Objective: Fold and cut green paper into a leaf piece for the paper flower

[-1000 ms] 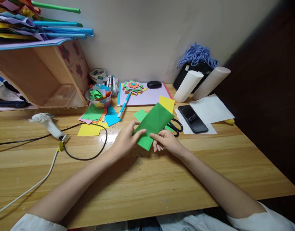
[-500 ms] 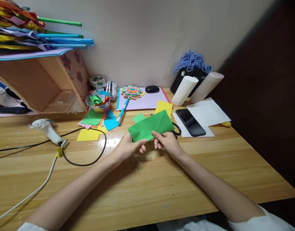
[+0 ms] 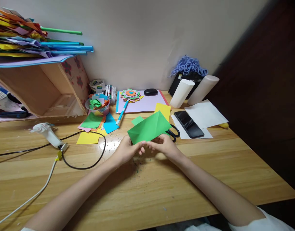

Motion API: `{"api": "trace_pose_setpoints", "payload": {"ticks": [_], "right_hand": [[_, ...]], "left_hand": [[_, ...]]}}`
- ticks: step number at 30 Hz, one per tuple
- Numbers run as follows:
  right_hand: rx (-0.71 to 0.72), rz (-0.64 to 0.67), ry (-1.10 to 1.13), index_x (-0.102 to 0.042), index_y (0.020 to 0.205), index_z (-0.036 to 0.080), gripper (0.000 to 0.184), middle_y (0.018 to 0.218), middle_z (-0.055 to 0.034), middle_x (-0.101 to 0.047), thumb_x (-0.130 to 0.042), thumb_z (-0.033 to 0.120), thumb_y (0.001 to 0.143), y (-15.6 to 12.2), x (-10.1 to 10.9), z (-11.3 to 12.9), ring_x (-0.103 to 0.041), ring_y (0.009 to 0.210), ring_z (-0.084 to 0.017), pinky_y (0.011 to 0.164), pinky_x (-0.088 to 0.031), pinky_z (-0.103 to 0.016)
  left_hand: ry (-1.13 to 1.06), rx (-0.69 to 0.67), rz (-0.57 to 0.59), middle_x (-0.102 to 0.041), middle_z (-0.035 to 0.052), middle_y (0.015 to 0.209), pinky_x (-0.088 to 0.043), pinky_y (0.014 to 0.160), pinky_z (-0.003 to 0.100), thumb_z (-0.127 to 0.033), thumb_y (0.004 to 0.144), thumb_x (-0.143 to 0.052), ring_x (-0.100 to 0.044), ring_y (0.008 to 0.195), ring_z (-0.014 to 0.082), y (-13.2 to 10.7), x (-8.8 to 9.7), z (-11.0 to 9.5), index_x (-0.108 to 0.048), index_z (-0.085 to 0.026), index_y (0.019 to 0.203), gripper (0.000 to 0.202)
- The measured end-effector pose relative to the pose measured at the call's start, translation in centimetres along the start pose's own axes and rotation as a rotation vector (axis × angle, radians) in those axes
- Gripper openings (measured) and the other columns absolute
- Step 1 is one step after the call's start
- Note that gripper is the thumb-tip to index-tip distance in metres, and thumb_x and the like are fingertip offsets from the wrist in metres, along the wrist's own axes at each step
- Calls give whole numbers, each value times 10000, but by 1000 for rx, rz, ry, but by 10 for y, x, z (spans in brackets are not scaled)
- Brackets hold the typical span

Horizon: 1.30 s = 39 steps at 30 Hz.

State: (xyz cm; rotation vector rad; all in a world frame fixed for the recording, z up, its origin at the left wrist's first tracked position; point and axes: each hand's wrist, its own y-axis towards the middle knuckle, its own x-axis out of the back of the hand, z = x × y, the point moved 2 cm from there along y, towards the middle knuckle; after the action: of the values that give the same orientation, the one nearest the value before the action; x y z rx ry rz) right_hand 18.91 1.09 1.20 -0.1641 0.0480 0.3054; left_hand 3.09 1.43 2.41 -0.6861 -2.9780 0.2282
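Green paper is hanging tilted just above the middle of the wooden table, both hands pinching its near edge. The left hand is gripping the lower left part, and the right hand is gripping the edge just beside it, the fingertips nearly meeting. Behind its far edge, scissors and a yellow sheet are lying. A phone is resting well apart on the right, and a black cable is looping on the left. Bare tabletop is stretching wide toward the near edge.
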Motion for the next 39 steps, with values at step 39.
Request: {"api": "trace_pose_setpoints", "payload": {"ticks": [39], "right_hand": [[83, -166, -76, -608, 643, 129, 287, 634, -52, -682, -703, 401, 646, 4, 29, 6, -565, 471, -93, 495, -473, -216]], "left_hand": [[90, -8, -298, -475, -42, 452, -318, 427, 198, -458, 723, -576, -428, 411, 78, -4, 10, -9, -470, -163, 575, 347]]}}
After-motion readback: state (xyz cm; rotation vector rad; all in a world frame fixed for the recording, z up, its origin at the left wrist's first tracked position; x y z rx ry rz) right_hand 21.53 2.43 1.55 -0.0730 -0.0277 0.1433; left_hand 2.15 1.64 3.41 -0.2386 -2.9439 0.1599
